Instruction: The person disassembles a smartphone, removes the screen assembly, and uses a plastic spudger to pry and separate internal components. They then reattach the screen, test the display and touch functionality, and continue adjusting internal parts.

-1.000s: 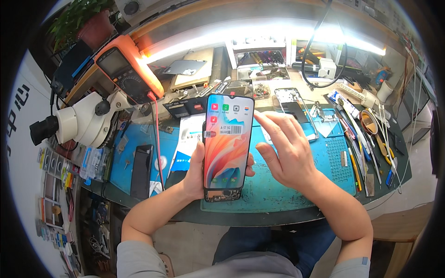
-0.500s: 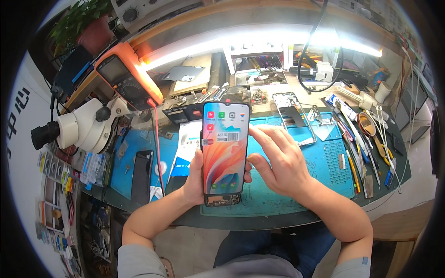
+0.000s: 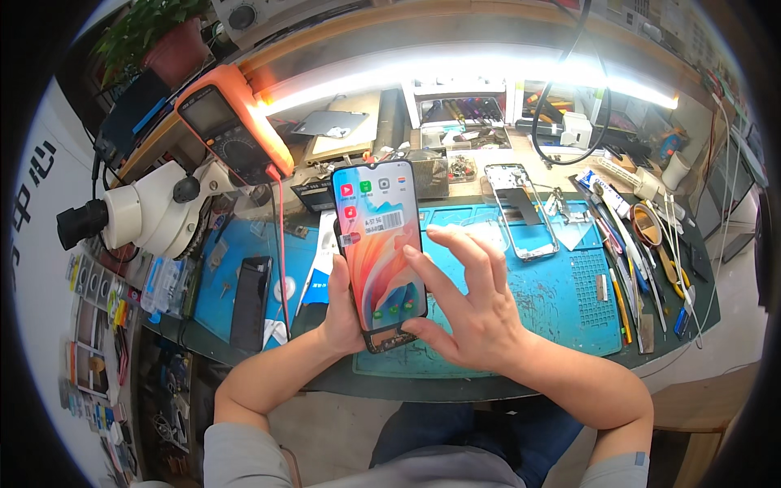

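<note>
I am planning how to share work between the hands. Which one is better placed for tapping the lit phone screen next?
Probably the right hand: its index finger is over the screen, while the left hand is occupied holding the phone.

The lit rectangular phone [image 3: 378, 268] is right of the black flat phone [image 3: 250, 305] and left of the silver rectangular frame [image 3: 507, 178]; behind the white tubular microscope [image 3: 150, 213] stands the orange boxy multimeter [image 3: 232, 130].

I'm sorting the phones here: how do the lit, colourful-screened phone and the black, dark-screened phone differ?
The lit, colourful-screened phone shows icons; the black, dark-screened phone shows none.
The lit phone is held in the left hand; the black phone lies on the flat blue mat.
Both are rectangular.
</note>
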Motion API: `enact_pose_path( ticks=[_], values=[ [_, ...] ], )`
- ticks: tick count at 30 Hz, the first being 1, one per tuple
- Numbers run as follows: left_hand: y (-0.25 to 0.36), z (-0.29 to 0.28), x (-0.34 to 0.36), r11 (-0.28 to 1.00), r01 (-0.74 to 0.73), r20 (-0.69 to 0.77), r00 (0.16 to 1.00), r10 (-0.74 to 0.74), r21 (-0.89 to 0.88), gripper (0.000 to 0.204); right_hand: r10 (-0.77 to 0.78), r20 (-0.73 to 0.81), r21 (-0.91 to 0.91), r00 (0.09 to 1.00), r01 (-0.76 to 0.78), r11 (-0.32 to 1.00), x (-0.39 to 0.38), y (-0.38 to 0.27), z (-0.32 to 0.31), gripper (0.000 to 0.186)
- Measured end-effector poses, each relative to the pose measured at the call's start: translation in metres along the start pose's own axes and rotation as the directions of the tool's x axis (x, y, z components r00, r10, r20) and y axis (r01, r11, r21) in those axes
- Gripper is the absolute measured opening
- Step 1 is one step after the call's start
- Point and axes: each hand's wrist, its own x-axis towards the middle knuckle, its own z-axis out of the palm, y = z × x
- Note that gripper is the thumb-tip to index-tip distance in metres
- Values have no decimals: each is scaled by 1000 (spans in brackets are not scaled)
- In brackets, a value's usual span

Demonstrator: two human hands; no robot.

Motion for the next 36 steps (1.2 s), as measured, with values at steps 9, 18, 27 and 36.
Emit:
enact_pose_path(
  ticks=[9, 18, 27, 36],
  values=[
    [6, 13, 1, 993, 25, -36, 999, -21, 118, 104, -118, -23, 46, 993, 119, 992, -3, -2, 6, 69],
    [5, 4, -2, 998, 16, -29, 999, -14, 59, 103, -16, 13, -28, 1000, 16, 999, -4, -5, 6, 72],
    [3, 9, 3, 1000, 13, 14, 1000, -13, -15, 101, -57, -4, 45, 998, 57, 997, -4, -4, 5, 73],
    [5, 17, 0, 999, 32, -81, 996, -32, -5, 101, -112, 6, 43, 994, 112, 993, -3, -3, 6, 71]
  ],
)
